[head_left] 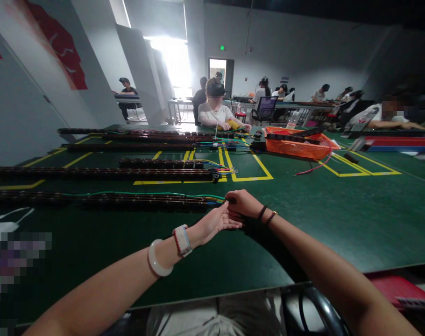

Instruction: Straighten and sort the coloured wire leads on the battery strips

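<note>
A long dark wiring strip [145, 201] lies across the near part of the green table, with a green wire [128, 193] along its top. Its coloured wires run out at the right end and meet my hands. My right hand [245, 204] is closed around the wire ends, its fingertips bent down over them. Below it, my left hand [216, 221] lies palm up with fingers stretched out, its thumb close to the right fingertips. The very ends of the wires are hidden between both hands.
More dark strips [93, 173] with loose wire ends lie farther back. An orange bin [296, 148] holds black parts, and a pink-red wire [308, 171] trails from it. Yellow tape lines [254, 178] mark the table. A co-worker [216, 109] sits opposite; a white strap [19, 214] lies left.
</note>
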